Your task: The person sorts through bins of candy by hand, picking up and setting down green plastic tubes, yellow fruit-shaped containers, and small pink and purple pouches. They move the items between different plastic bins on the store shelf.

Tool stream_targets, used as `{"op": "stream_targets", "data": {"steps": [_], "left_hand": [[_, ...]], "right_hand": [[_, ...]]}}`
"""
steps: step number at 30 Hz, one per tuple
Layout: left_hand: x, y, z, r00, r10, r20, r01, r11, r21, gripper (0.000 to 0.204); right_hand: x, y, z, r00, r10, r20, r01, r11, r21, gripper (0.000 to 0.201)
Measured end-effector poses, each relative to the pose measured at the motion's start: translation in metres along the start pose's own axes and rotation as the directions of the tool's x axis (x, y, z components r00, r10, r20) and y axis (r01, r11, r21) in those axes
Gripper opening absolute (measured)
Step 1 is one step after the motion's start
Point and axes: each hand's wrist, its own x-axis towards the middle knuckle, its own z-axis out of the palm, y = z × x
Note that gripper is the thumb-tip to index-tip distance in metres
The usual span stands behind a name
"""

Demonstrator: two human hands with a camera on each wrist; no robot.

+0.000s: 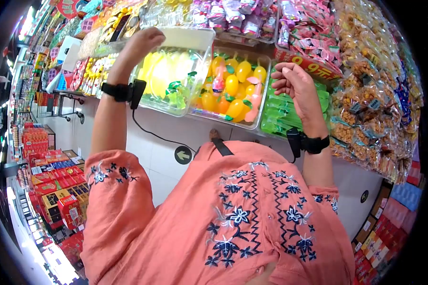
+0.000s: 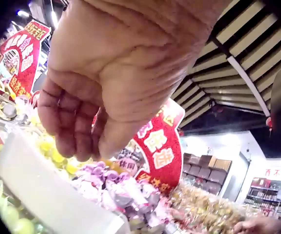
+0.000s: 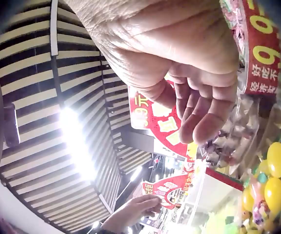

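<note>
In the head view my left hand [image 1: 145,45] hovers at the back left corner of a clear plastic bin [image 1: 202,40]. Inside that bin lie bright yellow, long-shaped items with green leaves [image 1: 159,71]. Its fingers hang loosely bent with nothing in them, as the left wrist view shows. My right hand [image 1: 297,83] is raised above green packets [image 1: 276,111], fingers relaxed and likewise holding nothing. Between the hands stands a second clear bin [image 1: 266,71] with yellow mango-shaped pieces [image 1: 232,85], several with green leaves, and a pink-and-white packet among them.
Behind the bins are purple packets [image 1: 218,16], pink packets [image 1: 309,40] and a red price sign [image 1: 314,66]. Bagged brown snacks [image 1: 356,123] hang down the right side. Shelves of red boxes [image 1: 71,211] stand at left, beyond the tiled floor [image 1: 159,164].
</note>
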Motion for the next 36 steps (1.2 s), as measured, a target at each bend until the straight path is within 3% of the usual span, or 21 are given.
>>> {"op": "stream_targets", "data": {"steps": [1,5,8,12,15,20,24,27,30,31,33,35,36], "left_hand": [[0.008,-0.019,0.009,0.995,0.084,0.059,-0.09,0.991,0.097,0.021],[0.018,-0.075,0.04,0.943,0.162,0.292,-0.196,0.976,0.093,0.018],[0.018,-0.082,0.055,0.883,0.109,0.457,-0.245,0.937,0.25,0.02],[0.015,-0.095,0.076,0.817,0.096,0.569,-0.358,0.857,0.371,0.016],[0.009,-0.107,0.082,0.827,0.122,0.548,-0.403,0.808,0.429,0.016],[0.012,-0.125,0.094,0.759,0.112,0.642,-0.531,0.676,0.511,0.016],[0.013,-0.134,0.101,0.754,0.134,0.643,-0.55,0.665,0.506,0.021],[0.014,-0.122,0.093,0.703,0.043,0.709,-0.532,0.693,0.486,0.021],[0.012,-0.115,0.067,0.747,0.197,0.635,-0.516,0.774,0.367,0.019],[0.006,-0.093,0.049,0.769,0.158,0.62,-0.461,0.809,0.365,0.018],[-0.002,-0.093,0.024,0.8,0.292,0.524,-0.489,0.823,0.289,0.017],[-0.012,-0.074,-0.005,0.861,0.159,0.483,-0.323,0.905,0.278,0.017],[-0.016,-0.073,-0.016,0.867,0.213,0.45,-0.357,0.896,0.263,0.017]], "right_hand": [[0.004,0.001,0.005,1.0,-0.001,0.01,0.001,1.0,-0.004,0.024],[0.014,0.012,0.034,0.999,0.034,0.031,-0.033,0.999,-0.042,0.024],[0.023,0.018,0.055,0.999,0.043,0.029,-0.041,0.996,-0.079,0.024],[0.031,0.026,0.079,0.997,0.073,0.027,-0.07,0.994,-0.086,0.025],[0.033,0.032,0.091,0.995,0.091,0.03,-0.088,0.992,-0.087,0.025],[0.032,0.038,0.101,0.994,0.11,0.0,-0.109,0.988,-0.108,0.025],[0.035,0.041,0.105,0.994,0.109,-0.005,-0.109,0.989,-0.103,0.026],[0.038,0.04,0.109,0.994,0.108,0.003,-0.107,0.987,-0.116,0.026],[0.04,0.039,0.111,0.994,0.105,0.009,-0.104,0.987,-0.122,0.026],[0.041,0.038,0.111,0.994,0.105,0.012,-0.103,0.987,-0.122,0.026],[0.043,0.035,0.114,0.994,0.105,0.015,-0.102,0.987,-0.127,0.026],[0.045,0.031,0.114,0.993,0.112,0.036,-0.106,0.987,-0.123,0.026],[0.047,0.03,0.114,0.991,0.118,0.055,-0.111,0.987,-0.118,0.027]]}}
